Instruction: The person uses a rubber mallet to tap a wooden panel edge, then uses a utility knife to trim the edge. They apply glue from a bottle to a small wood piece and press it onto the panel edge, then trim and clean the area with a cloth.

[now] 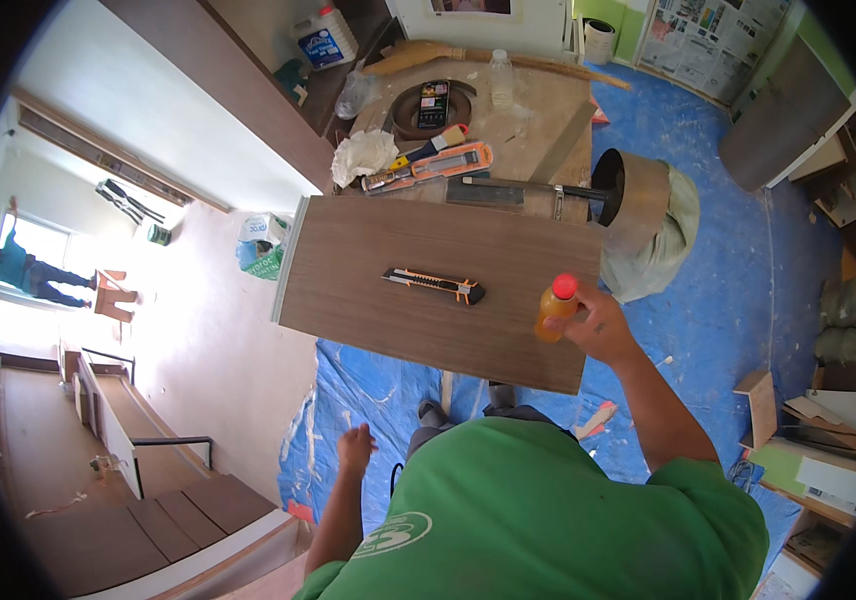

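My right hand (596,328) is wrapped round a small bottle (553,312) of orange liquid with a red cap. The bottle is upright at the right end of a brown wood-grain board (368,235). Near the middle of that board lies a black and orange utility knife (435,285), with its blade end to the left. My left hand (356,447) hangs low, apart from the board. It holds nothing; its fingers are loosely bent and a little apart.
Behind the board, a worktable (538,125) bears a phone (434,104), a paintbrush (438,145), a packaged tool (433,168), a clear bottle (501,80) and a broom (418,55). Blue sheeting (728,270) covers the floor. Another person (33,265) is far left by a window.
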`<state>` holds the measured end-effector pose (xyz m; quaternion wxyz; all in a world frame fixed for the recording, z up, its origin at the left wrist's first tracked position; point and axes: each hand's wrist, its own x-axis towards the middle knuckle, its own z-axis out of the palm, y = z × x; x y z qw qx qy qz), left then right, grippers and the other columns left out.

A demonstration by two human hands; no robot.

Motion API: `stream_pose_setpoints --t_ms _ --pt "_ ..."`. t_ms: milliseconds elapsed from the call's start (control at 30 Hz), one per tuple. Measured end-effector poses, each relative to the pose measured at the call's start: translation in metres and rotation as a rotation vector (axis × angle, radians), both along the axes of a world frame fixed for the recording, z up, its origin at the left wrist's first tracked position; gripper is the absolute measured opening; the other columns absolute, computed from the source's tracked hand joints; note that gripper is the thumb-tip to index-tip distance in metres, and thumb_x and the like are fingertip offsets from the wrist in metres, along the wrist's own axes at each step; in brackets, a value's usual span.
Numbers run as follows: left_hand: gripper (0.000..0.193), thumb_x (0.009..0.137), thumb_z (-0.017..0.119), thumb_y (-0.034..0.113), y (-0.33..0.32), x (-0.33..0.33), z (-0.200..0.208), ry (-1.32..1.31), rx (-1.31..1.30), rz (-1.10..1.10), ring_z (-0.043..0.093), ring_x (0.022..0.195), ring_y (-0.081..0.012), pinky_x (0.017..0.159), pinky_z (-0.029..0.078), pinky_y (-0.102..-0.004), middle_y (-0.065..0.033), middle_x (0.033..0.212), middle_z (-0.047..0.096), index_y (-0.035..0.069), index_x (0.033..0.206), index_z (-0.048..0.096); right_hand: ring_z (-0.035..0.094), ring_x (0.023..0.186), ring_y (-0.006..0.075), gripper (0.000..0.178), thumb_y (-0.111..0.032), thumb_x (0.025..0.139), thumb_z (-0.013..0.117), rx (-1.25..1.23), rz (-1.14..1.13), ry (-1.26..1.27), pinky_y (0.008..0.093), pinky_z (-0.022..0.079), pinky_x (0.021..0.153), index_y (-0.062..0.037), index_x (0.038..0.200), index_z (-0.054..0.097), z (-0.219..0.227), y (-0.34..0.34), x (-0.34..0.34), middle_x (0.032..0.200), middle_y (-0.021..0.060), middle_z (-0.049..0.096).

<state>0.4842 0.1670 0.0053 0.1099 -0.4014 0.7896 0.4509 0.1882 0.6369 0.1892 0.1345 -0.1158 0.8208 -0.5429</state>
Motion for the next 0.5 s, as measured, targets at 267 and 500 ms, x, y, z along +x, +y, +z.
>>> stream_pose_setpoints --t_ms 267,500 --pt "0.053 0.091 0.065 0.001 0.026 0.037 0.038 0.301 0.125 -0.101 0.073 0.086 -0.0214 0.075 0.059 -0.0344 -0.0119 0.094 0.075 0.003 0.143 0.058 0.069 0.104 0.0274 0.071 -0.038 0.081 0.090 -0.013 0.163 0.048 0.0368 0.054 0.092 -0.0080 0.139 0.063 -0.023 -0.022 0.014 0.118 0.0137 0.072" --pt "0.037 0.099 0.070 0.012 0.081 -0.026 0.144 0.175 0.172 -0.102 0.072 0.086 -0.0186 0.086 0.057 -0.0319 -0.0129 0.108 0.076 -0.002 0.133 0.065 0.070 0.113 0.0290 0.068 -0.028 0.082 0.090 0.099 0.277 0.062 0.0383 0.056 0.100 -0.0043 0.139 0.063 -0.003 -0.038 0.012 0.123 0.0143 0.072"
